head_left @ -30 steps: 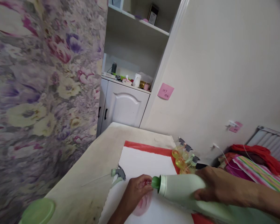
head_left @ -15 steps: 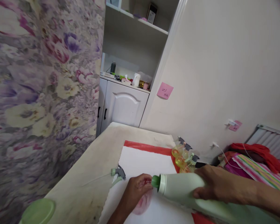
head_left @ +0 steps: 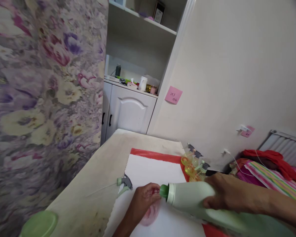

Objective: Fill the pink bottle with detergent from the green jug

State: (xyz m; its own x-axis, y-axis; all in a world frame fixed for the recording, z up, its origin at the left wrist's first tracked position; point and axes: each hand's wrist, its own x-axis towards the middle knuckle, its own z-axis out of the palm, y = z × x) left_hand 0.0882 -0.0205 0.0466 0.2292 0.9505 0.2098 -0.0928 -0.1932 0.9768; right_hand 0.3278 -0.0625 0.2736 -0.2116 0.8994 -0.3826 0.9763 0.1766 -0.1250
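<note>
Looks like pouring: right hand (head_left: 224,194) wrapped around the big green bottle (head_left: 199,202), tipped sideways at lower right. Left hand (head_left: 144,200) grips a small pink bottle (head_left: 150,214) under the spout. Next it needs a steady tilt.

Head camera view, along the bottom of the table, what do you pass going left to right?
Green lid → spray trigger head → left hand → pale green bottle → right hand.
</note>
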